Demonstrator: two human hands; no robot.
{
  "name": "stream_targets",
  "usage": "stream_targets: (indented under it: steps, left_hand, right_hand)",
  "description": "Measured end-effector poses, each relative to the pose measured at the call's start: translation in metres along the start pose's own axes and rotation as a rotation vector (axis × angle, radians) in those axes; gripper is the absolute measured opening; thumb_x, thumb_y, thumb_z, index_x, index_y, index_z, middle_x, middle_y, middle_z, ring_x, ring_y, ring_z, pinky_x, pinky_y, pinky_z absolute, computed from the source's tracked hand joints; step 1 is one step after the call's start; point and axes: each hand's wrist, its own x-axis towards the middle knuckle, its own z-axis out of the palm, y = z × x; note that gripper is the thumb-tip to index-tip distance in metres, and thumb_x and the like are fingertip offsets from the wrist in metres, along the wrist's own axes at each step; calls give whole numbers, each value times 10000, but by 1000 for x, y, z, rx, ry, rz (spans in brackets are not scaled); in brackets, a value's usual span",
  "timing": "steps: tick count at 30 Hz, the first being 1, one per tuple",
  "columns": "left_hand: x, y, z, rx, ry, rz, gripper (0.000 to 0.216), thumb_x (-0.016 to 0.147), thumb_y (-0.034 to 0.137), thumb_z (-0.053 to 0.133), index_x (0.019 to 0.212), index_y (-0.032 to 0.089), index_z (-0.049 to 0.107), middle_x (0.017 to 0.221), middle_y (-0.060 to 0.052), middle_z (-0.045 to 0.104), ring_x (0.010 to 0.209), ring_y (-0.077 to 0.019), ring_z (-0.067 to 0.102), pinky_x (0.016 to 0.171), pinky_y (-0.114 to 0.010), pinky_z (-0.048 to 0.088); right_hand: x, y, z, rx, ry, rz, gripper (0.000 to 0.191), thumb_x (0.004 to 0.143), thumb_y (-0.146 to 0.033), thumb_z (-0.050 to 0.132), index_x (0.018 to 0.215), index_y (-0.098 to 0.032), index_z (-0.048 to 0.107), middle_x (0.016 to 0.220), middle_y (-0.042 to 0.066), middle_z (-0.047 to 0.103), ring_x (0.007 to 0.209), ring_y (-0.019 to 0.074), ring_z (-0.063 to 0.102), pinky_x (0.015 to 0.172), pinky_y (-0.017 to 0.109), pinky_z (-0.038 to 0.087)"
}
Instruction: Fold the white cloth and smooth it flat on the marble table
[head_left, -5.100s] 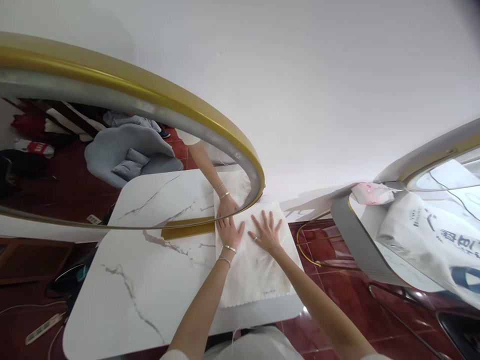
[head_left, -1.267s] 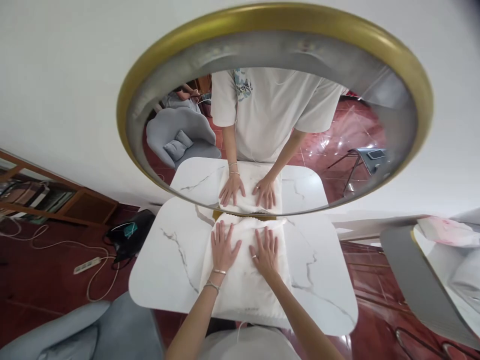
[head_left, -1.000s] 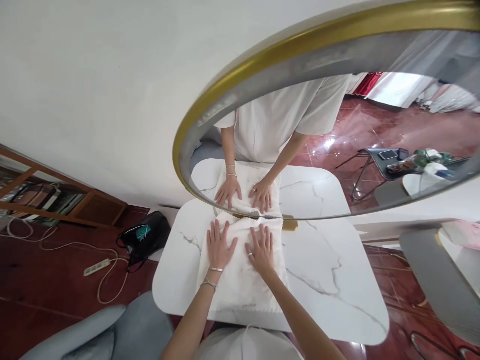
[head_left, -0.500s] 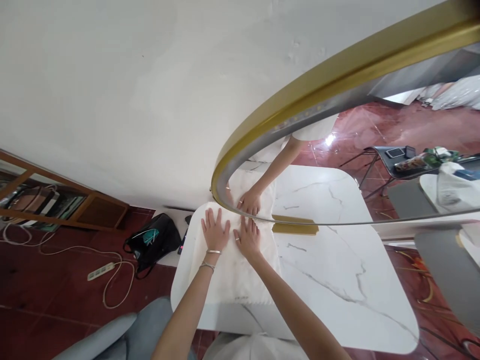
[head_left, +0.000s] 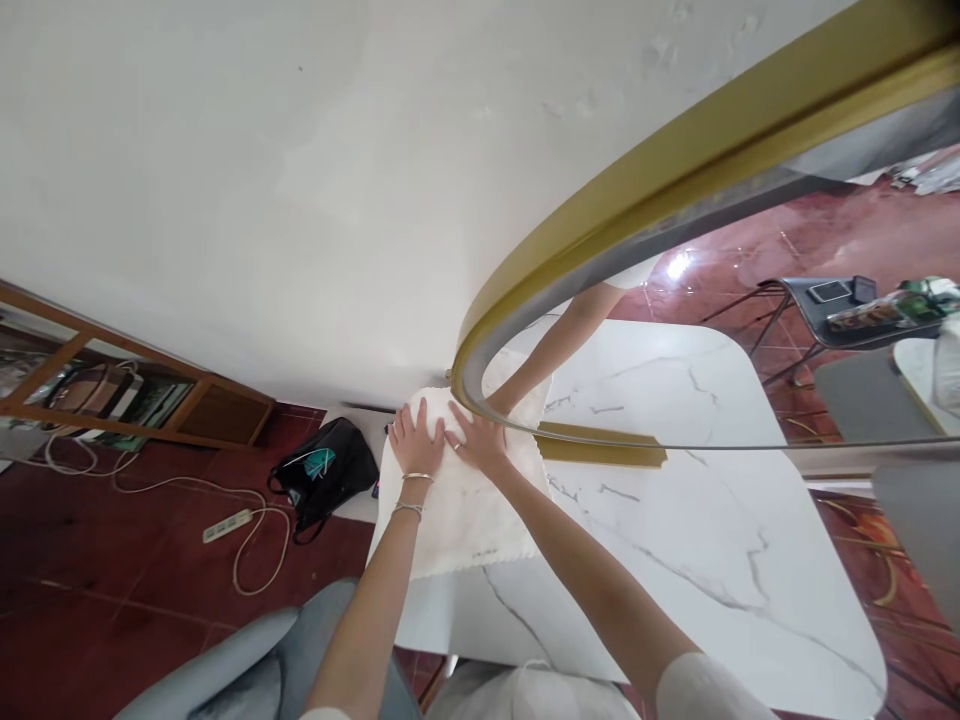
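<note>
A cream cloth (head_left: 469,520) with a scalloped edge lies spread over the left end of a white marble-patterned table (head_left: 675,560). My left hand (head_left: 417,440) rests flat on the cloth's far part, near the table's left edge, fingers spread. Just to its right, my right hand (head_left: 480,440) also lies on the cloth, palm down with fingers apart and a ring on one finger. Bracelets circle my left wrist. Neither hand grips anything.
A round gold-framed mirror (head_left: 600,190) leans above the table, its gold base (head_left: 600,447) on the tabletop; it reflects my arm and a chair. At left are a black bag (head_left: 322,475), a power strip (head_left: 227,526) with a cord, and a wooden shelf (head_left: 225,408).
Both hands have slid farther toward the wall over the cloth, my right one also leftward. The cloth's near edge has shifted away from me, and the view has moved slightly.
</note>
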Motion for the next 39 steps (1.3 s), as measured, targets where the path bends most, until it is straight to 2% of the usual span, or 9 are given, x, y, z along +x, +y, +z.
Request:
stream_targets:
  steps: [4, 7, 13, 17, 22, 27, 32, 35, 39]
  left_hand:
    - [-42, -29, -13, 10, -10, -88, 583, 920, 447, 425, 1428, 161, 419, 1465, -193, 404, 1366, -356, 357, 1091, -552, 314]
    - [-97, -47, -29, 7, 45, -45, 579, 944, 437, 371, 1461, 176, 360, 1502, -177, 355, 1399, -336, 311, 1099, -535, 320]
    - [-232, -58, -69, 59, -12, 177, 647, 927, 353, 410, 1516, 319, 146, 1600, -49, 117, 1454, -317, 171, 1150, -569, 219]
    - [-270, -57, -79, 39, -37, 132, 670, 906, 385, 429, 1498, 413, 118, 1598, 51, 68, 1450, -319, 176, 1165, -568, 194]
    - [-229, -61, -68, 68, -55, 229, 656, 899, 386, 455, 1499, 358, 192, 1601, -6, 76, 1451, -339, 157, 1155, -589, 178]
    - [-132, -46, -44, 88, -155, 294, 578, 893, 427, 470, 1437, 242, 408, 1587, -91, 168, 1465, -326, 95, 1164, -563, 151]
    - [-51, -13, -17, 51, -206, 377, 594, 877, 456, 501, 1428, 247, 421, 1590, -86, 161, 1467, -322, 89, 1173, -537, 110]
    - [-43, -5, -14, 39, -209, 395, 597, 877, 459, 502, 1432, 257, 414, 1592, -78, 158, 1469, -315, 91, 1175, -524, 110]
    - [-83, -16, -27, 42, -200, 401, 575, 891, 462, 484, 1430, 274, 414, 1589, -82, 169, 1467, -307, 115, 1168, -527, 136]
  right_hand:
    - [-32, -21, 5, 8, 61, -180, 590, 928, -547, 398, 1466, -313, 332, 1565, 83, 232, 1390, 409, 215, 1055, 698, 110]
    - [-72, -32, 12, 42, 116, -308, 568, 941, -531, 375, 1449, -276, 368, 1570, 80, 222, 1430, 393, 108, 1080, 692, 0]
    - [-165, -39, 21, 83, 179, -335, 543, 956, -466, 390, 1450, -243, 366, 1565, 101, 233, 1444, 370, 100, 1101, 676, 4]
    - [-201, -37, 17, 97, 131, -360, 563, 955, -440, 398, 1479, -254, 312, 1574, 75, 207, 1450, 350, 109, 1123, 661, 40]
    - [-172, -27, 14, 97, 70, -313, 555, 963, -483, 349, 1479, -282, 309, 1580, 49, 190, 1451, 324, 129, 1134, 638, 51]
    - [-91, -5, 7, 77, 107, -192, 515, 991, -463, 280, 1458, -262, 360, 1557, 63, 264, 1430, 341, 173, 1118, 626, 67]
    - [-44, 19, -7, 8, 98, -33, 498, 983, -391, 340, 1455, -238, 383, 1476, 84, 406, 1325, 291, 361, 1117, 482, 250]
    - [-46, 22, -8, 3, 128, 0, 493, 986, -342, 334, 1453, -196, 387, 1458, 100, 427, 1325, 276, 356, 1118, 462, 258]
    - [-85, 15, -4, 26, 163, -42, 509, 976, -359, 354, 1463, -210, 368, 1549, 103, 272, 1431, 303, 179, 1147, 526, 162]
